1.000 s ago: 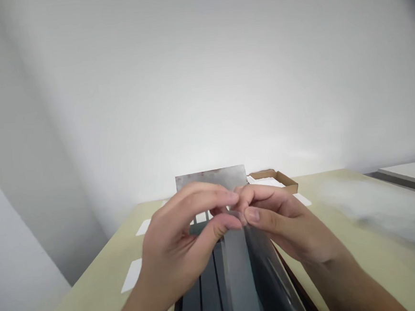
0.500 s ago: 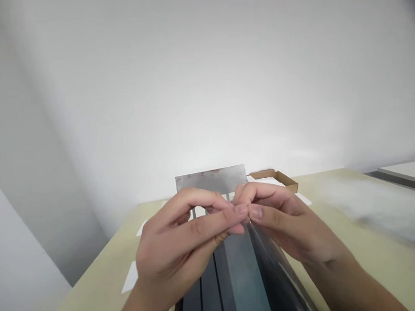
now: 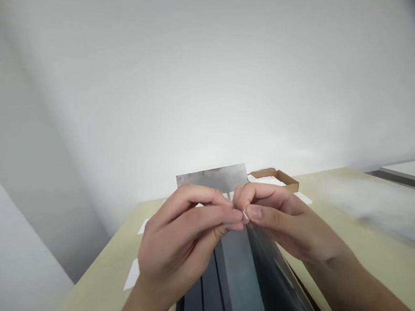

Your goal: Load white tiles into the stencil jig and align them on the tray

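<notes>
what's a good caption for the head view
Left hand and right hand pinch the edge of a clear film over a dark panel on a table

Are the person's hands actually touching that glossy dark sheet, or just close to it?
Touching: the head view shows the top of the glossy dark sheet running up between the fingertips of the left hand and the right hand, pinched there.

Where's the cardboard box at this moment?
In the head view, the open cardboard box sits at the far end of the pale table, just right of the grey metal plate and beyond the person's right hand.
</notes>
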A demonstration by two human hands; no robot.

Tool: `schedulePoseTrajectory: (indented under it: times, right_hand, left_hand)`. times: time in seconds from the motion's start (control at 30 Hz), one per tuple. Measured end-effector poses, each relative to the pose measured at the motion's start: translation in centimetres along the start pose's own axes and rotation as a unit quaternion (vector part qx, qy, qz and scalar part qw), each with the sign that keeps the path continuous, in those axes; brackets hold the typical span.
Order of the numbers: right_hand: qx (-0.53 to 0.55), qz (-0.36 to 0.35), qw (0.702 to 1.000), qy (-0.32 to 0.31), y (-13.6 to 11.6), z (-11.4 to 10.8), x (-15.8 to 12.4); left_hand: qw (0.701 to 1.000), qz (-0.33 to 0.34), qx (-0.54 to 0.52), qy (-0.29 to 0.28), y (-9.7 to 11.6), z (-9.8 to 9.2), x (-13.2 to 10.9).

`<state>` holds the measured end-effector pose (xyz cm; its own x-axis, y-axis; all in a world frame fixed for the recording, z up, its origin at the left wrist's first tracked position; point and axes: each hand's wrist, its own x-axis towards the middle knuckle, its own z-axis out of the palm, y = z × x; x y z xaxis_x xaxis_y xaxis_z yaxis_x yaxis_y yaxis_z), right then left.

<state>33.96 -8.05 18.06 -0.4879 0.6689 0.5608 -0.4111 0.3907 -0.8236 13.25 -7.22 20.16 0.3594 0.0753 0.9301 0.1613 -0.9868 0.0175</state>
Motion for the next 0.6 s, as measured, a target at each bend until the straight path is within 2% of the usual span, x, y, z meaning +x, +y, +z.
schedulePoseTrajectory:
  times: [0.13, 0.27, 0.33, 0.4, 0.47, 0.6]
  right_hand:
    - [-0.048, 0.002, 0.999, 0.018, -0.1, 0.1, -0.3]
    - [-0.190, -0.017, 0.978, 0.079, -1.4, -1.4, -0.4]
    - [-0.250, -0.013, 0.961, 0.119, -2.1, -3.1, -0.4]
    - [-0.312, 0.014, 0.935, 0.167, -2.6, -5.3, -0.7]
    - [-0.369, 0.050, 0.905, 0.204, -2.7, -7.8, -1.4]
    - [-0.434, 0.146, 0.853, 0.249, -2.4, -13.6, -5.4]
  left_hand:
    - [0.998, 0.013, 0.055, 0.000, -0.1, 0.1, 0.2]
    - [0.989, 0.073, 0.128, 0.006, 0.0, -0.3, 0.3]
    - [0.987, 0.083, 0.133, -0.024, 0.2, -0.9, 0.2]
    - [0.989, 0.063, 0.123, -0.046, 0.1, -1.4, -0.2]
    - [0.993, 0.029, 0.106, -0.039, -0.5, -1.5, -0.8]
    - [0.998, -0.007, 0.057, -0.037, -2.0, -0.6, -2.0]
